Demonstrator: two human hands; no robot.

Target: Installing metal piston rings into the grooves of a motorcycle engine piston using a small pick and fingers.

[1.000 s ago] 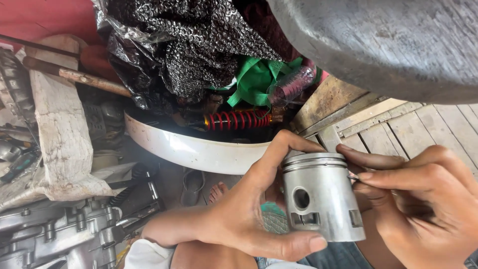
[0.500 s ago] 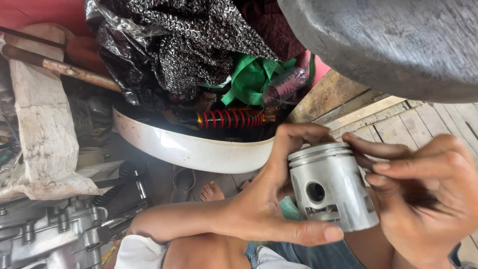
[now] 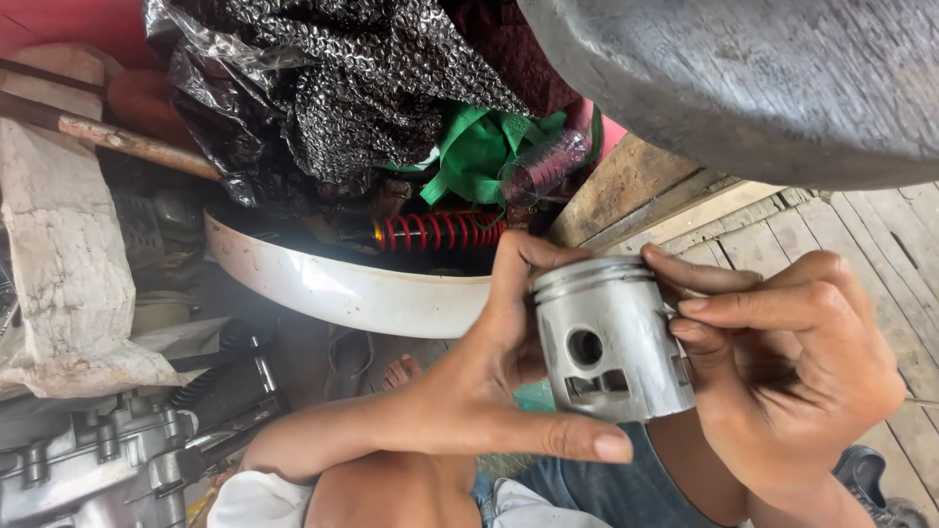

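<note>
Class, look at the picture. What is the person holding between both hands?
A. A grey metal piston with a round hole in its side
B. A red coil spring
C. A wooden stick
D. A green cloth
A: the left hand cups the grey metal piston from below, and the right hand has its fingers on the grooved top edge; the round hole faces the camera.

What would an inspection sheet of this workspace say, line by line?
Surface: wooden plank floor, worn.
Job's things: grey metal piston with a round side hole, held between both hands.
Clutter: black bubble wrap, green cloth, red coil spring, white curved panel, engine casing.
Grippers: left hand cradles the piston; right hand has its fingertips at the ringed top.
Cables: nothing seen.
Surroundings: dark curved surface overhead; person's knee and a bare foot below.
</note>
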